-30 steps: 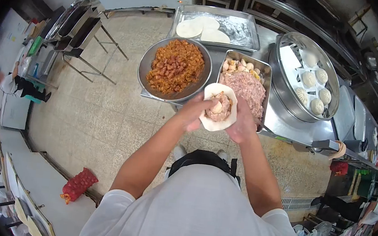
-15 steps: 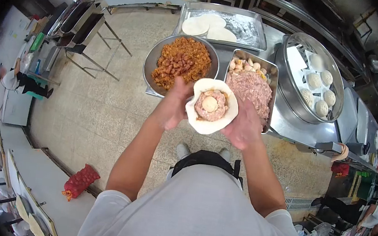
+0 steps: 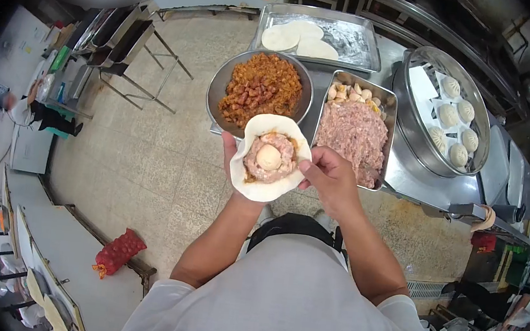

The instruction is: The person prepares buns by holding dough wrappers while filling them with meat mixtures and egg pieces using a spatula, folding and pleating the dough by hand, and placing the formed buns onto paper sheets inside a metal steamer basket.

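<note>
A round dough wrapper lies over my left hand, which carries it from below; most of that hand is hidden under it. In its middle is a ring of pink minced meat around a pale round piece, with some brown filling at the edge. My right hand pinches the wrapper's right rim between thumb and fingers. Just beyond the wrapper stand a steel bowl of orange-brown filling and a steel pan of pink minced meat with pale egg-like pieces.
A floured metal tray at the back holds several flat dough rounds. On the right, a round steamer contains several pleated buns. A red net sack lies at lower left. Another person stands far left.
The wrapper has moved slightly left and nearer to me. My left hand has slid beneath it, and my right hand has gone from cupping its side to pinching its rim.
</note>
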`<state>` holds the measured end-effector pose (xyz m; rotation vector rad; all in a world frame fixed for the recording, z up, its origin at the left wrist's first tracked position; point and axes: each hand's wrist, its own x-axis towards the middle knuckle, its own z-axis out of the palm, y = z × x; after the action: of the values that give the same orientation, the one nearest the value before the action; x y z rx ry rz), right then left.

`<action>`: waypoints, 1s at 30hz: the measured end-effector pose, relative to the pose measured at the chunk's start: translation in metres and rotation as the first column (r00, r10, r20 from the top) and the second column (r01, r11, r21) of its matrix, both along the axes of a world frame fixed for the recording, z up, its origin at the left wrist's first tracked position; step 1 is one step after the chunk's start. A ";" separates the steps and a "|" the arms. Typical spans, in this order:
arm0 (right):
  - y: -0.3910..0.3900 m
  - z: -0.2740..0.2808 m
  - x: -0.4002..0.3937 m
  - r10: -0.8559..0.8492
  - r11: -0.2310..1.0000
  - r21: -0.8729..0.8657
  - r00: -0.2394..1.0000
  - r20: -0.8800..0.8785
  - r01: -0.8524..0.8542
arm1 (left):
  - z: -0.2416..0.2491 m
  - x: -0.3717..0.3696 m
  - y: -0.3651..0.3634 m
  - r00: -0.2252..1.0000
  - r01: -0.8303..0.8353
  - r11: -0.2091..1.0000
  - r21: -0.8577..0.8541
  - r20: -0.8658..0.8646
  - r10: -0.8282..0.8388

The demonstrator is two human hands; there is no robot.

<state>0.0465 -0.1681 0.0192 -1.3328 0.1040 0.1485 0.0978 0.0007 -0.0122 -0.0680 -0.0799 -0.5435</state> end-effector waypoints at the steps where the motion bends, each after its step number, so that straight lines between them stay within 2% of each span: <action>1: 0.002 -0.001 -0.002 -0.030 0.999 0.023 1.000 -0.004 0.031 | 0.000 -0.003 0.000 1.000 0.013 1.000 0.002 0.004 -0.013; 5: 0.002 0.002 -0.006 -0.036 0.996 -0.085 0.999 0.015 0.037 | 0.006 -0.009 0.005 0.999 0.039 0.999 0.009 -0.005 -0.039; 7: 0.000 0.003 -0.008 -0.025 0.967 -0.252 0.999 0.027 0.031 | 0.007 -0.009 0.005 0.999 0.054 0.999 0.001 -0.005 -0.054; 8: -0.002 0.006 -0.008 -0.029 0.967 -0.253 0.999 0.027 0.035 | 0.007 -0.010 0.006 0.998 0.049 0.998 0.045 -0.047 -0.047; 9: -0.004 0.010 -0.009 0.032 0.836 -0.538 0.969 0.246 0.109 | 0.007 -0.010 0.006 0.995 0.048 0.995 0.088 -0.089 -0.040; 10: -0.006 0.015 -0.010 0.158 0.625 -0.744 0.894 0.419 0.239 | 0.007 -0.011 0.006 0.995 0.054 0.995 0.087 -0.090 -0.046; 12: -0.007 0.024 -0.015 0.147 0.642 -0.723 0.885 0.442 0.255 | 0.009 -0.013 0.005 0.991 0.131 0.990 0.057 -0.045 -0.128; 17: -0.013 0.035 -0.015 0.094 0.685 -0.639 0.827 0.555 0.351 | 0.020 -0.018 -0.001 0.988 0.154 0.987 0.032 -0.033 -0.153; 19: -0.014 0.041 -0.015 -0.044 0.807 -0.509 0.890 0.453 0.300 | 0.023 -0.019 -0.003 0.992 0.121 0.990 0.076 -0.040 -0.119; 20: -0.016 0.040 -0.013 -0.048 0.806 -0.509 0.891 0.452 0.302 | 0.022 -0.019 -0.004 0.992 0.125 0.989 0.076 -0.041 -0.122; 22: -0.020 0.034 -0.009 0.017 0.909 -0.391 0.922 0.386 0.147 | 0.020 -0.020 -0.004 0.990 0.139 0.987 0.081 -0.038 -0.136; 25: -0.020 0.022 -0.009 0.008 0.952 -0.290 0.935 0.354 0.101 | 0.025 -0.023 -0.007 0.988 0.150 0.981 0.120 -0.064 -0.143; 29: -0.018 0.025 -0.013 -0.024 0.950 -0.293 0.962 0.273 0.107 | 0.021 -0.024 -0.005 0.983 0.181 0.981 0.067 -0.045 -0.178; 30: -0.019 0.028 -0.013 0.021 0.878 -0.448 0.921 0.390 0.170 | 0.020 -0.024 -0.005 0.983 0.181 0.980 0.076 -0.049 -0.178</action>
<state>0.0333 -0.1874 0.0471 -1.8248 -0.1534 -0.2261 0.0734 -0.0042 0.0074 -0.0078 -0.0104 -0.7251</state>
